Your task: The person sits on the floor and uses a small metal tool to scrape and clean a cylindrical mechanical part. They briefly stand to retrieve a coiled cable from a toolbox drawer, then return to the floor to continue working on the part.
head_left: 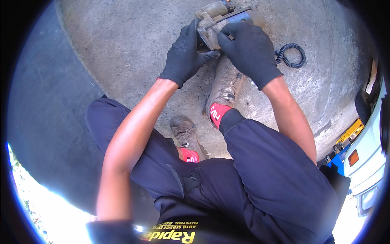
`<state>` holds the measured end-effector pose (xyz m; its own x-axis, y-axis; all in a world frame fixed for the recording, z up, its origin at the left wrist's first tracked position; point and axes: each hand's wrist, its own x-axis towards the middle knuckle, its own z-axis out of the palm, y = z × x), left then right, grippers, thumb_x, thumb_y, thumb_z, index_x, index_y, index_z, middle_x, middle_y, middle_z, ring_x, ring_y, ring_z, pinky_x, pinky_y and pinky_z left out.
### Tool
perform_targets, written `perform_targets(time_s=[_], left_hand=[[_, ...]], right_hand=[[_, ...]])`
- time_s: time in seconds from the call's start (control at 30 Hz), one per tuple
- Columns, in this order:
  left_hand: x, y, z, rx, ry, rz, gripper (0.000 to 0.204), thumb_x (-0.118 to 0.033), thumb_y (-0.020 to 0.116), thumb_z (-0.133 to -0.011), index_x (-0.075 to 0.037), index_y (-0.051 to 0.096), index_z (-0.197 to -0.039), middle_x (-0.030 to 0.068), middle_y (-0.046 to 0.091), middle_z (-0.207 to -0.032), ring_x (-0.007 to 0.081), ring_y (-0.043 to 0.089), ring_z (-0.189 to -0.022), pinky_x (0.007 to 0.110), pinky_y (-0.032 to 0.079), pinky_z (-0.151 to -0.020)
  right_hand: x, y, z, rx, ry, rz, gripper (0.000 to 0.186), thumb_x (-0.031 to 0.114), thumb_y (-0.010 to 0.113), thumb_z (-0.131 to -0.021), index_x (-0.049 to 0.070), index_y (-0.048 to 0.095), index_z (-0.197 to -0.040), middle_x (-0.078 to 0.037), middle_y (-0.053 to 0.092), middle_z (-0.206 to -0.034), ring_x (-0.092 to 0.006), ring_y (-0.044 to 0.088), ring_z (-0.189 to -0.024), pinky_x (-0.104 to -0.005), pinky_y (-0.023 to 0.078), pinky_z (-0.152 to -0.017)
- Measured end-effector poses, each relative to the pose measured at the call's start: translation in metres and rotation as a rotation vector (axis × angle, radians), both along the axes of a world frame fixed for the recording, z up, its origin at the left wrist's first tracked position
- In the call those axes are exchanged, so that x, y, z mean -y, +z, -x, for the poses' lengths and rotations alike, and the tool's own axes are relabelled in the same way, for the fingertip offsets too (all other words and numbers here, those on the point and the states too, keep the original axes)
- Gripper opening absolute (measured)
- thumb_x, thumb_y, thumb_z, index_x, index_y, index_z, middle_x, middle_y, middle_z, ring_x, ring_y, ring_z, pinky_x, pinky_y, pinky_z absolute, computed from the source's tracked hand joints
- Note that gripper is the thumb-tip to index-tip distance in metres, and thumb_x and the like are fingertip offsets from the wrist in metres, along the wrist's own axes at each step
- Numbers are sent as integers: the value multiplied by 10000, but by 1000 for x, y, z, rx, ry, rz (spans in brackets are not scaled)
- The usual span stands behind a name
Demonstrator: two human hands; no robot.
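A grimy metal starter motor with a smaller cylinder along its far side is between my hands, above my forward shoe. Both hands wear black gloves. My left hand is closed round the left end of the motor, thumb toward its near edge. From the right, my right hand presses over the body, with its fingers bent and thumb and forefinger close together at the near side. Its palm hides much of the casing. A long thin rod lies along the top, and a bluish metal surface shows beyond my right knuckles.
A black coiled cord lies on the concrete floor right of my right hand. My other shoe is nearer. A white vehicle stands at the far right beside a yellow metal piece. Darker floor spans the left.
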<state>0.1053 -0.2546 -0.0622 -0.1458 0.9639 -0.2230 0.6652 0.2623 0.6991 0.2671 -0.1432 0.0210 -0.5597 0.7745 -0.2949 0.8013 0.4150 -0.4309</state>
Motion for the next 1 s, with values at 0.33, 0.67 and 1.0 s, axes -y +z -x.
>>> perform_targets(time_s=[0.33,0.67,1.0], left_hand=[[0,1,2,20,-5,67,1143,-514,914,-847,12,308,-1660,240,587,-1459,353,714,-1236,464,610,-999],[1,-3,2,-31,-14,-29,1136,-507,915,-846,10,315,-1660,238,592,-1464,351,731,-1210,457,619,-990],[-1,-1,2,37,19,15,1126,-524,916,-838,-33,328,-1663,231,601,-1456,363,727,-1215,468,612,-990]], right_hand=[[4,1,5,-14,50,-115,206,282,706,-957,114,819,-918,-158,789,-864,-351,792,-837,-486,631,-793],[10,3,5,59,139,-251,223,322,686,-1003,133,773,-923,-144,755,-815,-374,765,-770,-477,621,-706],[19,4,4,87,131,-249,124,212,709,-926,111,773,-894,-161,758,-794,-355,779,-750,-482,612,-671]])
